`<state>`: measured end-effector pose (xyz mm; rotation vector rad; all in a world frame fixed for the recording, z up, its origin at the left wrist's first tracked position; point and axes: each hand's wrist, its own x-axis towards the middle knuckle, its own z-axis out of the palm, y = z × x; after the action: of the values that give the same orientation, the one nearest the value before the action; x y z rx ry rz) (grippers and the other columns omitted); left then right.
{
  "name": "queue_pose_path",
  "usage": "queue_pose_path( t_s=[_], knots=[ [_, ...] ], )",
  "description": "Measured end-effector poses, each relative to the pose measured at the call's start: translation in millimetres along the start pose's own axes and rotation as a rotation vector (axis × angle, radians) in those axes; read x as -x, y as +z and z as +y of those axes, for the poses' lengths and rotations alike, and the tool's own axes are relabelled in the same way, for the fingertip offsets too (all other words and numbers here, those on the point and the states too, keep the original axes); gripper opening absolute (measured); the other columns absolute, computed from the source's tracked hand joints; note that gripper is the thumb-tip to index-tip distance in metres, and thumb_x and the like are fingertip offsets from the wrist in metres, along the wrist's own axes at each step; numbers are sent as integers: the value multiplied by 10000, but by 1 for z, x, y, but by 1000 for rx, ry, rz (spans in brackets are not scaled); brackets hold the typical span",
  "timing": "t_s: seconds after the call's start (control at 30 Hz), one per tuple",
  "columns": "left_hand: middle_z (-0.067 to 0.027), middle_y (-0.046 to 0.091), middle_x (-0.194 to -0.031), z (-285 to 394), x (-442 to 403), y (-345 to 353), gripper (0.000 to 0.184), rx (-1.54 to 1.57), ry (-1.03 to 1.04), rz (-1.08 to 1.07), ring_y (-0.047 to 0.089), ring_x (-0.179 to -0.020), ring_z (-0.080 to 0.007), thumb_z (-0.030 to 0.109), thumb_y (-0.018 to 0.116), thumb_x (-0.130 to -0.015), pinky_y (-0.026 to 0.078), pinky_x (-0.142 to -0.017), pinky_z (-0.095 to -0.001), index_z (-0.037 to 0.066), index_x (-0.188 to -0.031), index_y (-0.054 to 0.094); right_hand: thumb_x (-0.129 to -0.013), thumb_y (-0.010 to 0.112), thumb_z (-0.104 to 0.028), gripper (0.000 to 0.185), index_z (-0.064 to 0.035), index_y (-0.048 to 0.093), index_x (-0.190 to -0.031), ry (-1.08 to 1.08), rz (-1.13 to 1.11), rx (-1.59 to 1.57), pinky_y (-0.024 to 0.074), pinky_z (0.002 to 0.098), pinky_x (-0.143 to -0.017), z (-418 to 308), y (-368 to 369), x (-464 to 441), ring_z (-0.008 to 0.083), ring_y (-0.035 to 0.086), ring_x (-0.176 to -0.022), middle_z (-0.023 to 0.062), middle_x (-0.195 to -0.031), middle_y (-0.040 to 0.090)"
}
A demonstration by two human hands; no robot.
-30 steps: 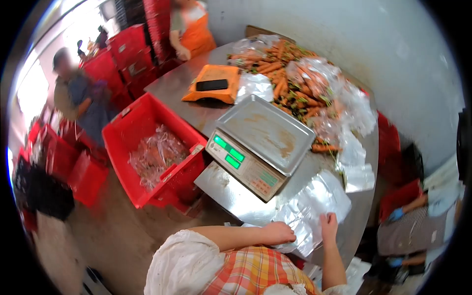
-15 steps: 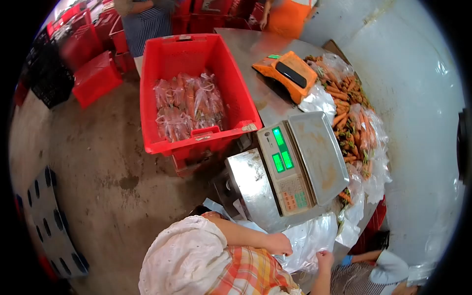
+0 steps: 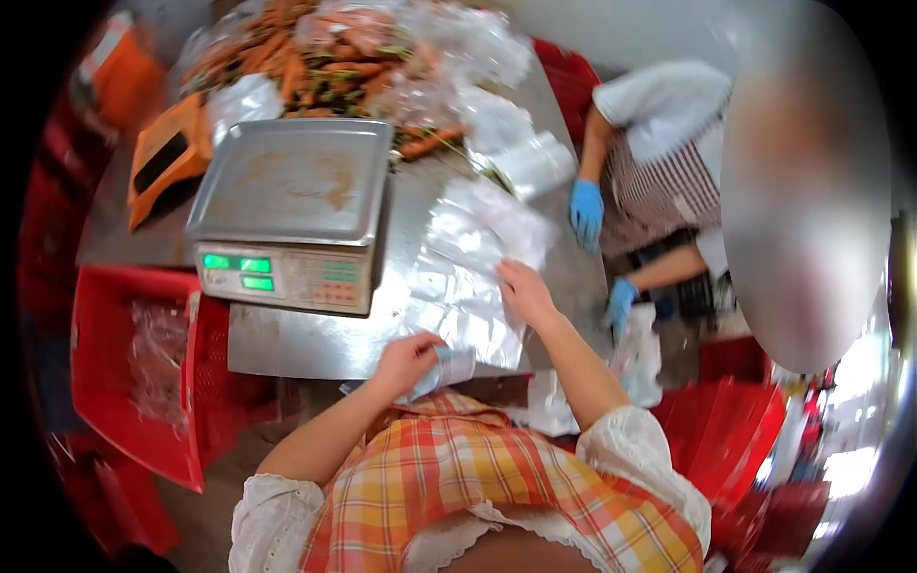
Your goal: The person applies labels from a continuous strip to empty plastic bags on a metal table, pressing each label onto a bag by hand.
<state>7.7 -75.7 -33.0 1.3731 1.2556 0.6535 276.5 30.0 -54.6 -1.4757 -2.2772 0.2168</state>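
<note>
My left hand (image 3: 411, 363) is closed at the table's front edge, by a bunched end of clear plastic (image 3: 453, 367). To its right, my right hand (image 3: 523, 289) rests its fingers on flat clear plastic bags (image 3: 468, 277) spread on the metal table (image 3: 287, 342). The fingers of that hand are curled together at the bags' right side. Left of the bags stands a scale (image 3: 291, 186) with an empty, stained pan and green digits. Behind it lies a heap of carrots (image 3: 358, 72), some in clear bags.
An orange scale (image 3: 167, 158) with a dark display stands at the left. A red crate (image 3: 196, 382) holding bagged carrots is at the lower left. At the right is a co-worker with blue gloves (image 3: 586, 215). Red crates (image 3: 721, 430) stand at the lower right.
The view has swung right, bringing the co-worker with blue gloves close. My hands are farther apart; my left hand is now at the table edge beside bunched plastic.
</note>
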Motion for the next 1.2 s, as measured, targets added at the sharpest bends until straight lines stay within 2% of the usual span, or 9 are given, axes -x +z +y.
queue_pose_path(
  t_s=[0.07,0.2,0.33,0.43,0.5,0.57,0.8,0.93,1.2],
  knots=[
    [-51,611,-701,-1,-20,0,200,133,60,42,533,-636,-90,139,606,-799,435,-593,-244,20,-955,648,-848,508,-150,253,-34,618,-1045,48,134,4,464,361,-831,-17,6,12,285,594,-945,121,-1017,640],
    [13,560,-680,9,-61,3,121,93,-55,23,478,-615,-50,90,580,-814,397,-557,-217,-10,-855,633,-902,538,-226,258,-12,661,-980,764,-321,-1272,442,215,-684,-65,-22,23,77,556,-758,13,-826,628],
    [-21,568,-601,3,-92,19,147,-254,-90,-23,504,-545,-85,139,594,-795,406,-520,-251,6,-745,631,-878,556,-185,241,1,641,-1004,671,-196,-968,460,248,-685,-54,-8,44,107,574,-752,53,-854,641],
    [-153,625,-667,-3,-105,31,250,-574,-184,-74,600,-629,-311,308,615,-709,461,-590,-401,64,-694,666,-863,530,-146,244,-5,613,-1044,509,-9,-670,473,317,-747,-56,-5,54,220,597,-830,114,-941,639],
    [-153,624,-666,-4,-109,33,251,-607,-180,-76,598,-622,-313,309,614,-706,461,-586,-403,64,-693,667,-854,507,-127,257,-14,596,-1067,418,122,-513,477,366,-801,-60,-4,61,299,599,-908,149,-1006,628],
    [-153,623,-664,-5,-108,32,251,-633,-188,-79,596,-615,-314,310,613,-704,461,-582,-405,65,-692,668,-846,448,-71,309,-35,550,-1136,297,-80,-627,424,411,-911,-65,-3,68,342,534,-1034,167,-1114,580],
    [-53,573,-565,12,-57,2,288,-339,-350,-263,509,-493,-127,299,691,-726,401,-477,-294,13,-758,667,-820,447,-44,372,-49,514,-1185,37,-182,-385,343,427,-1011,-54,21,82,299,473,-1164,137,-1239,524],
    [-27,581,-593,10,-19,-18,247,-207,-379,-411,500,-505,-89,253,664,-760,398,-475,-256,25,-851,679,-830,571,-194,298,-112,579,-1117,-110,-137,-244,352,398,-999,-57,8,80,254,473,-1173,79,-1251,525],
    [-95,616,-866,9,4,-3,193,-598,172,-335,591,-850,-284,264,590,-783,472,-735,-381,111,-893,630,-743,670,-172,173,-119,662,-907,-190,38,-239,443,371,-817,-51,22,73,249,557,-1016,50,-1092,614]
  ],
)
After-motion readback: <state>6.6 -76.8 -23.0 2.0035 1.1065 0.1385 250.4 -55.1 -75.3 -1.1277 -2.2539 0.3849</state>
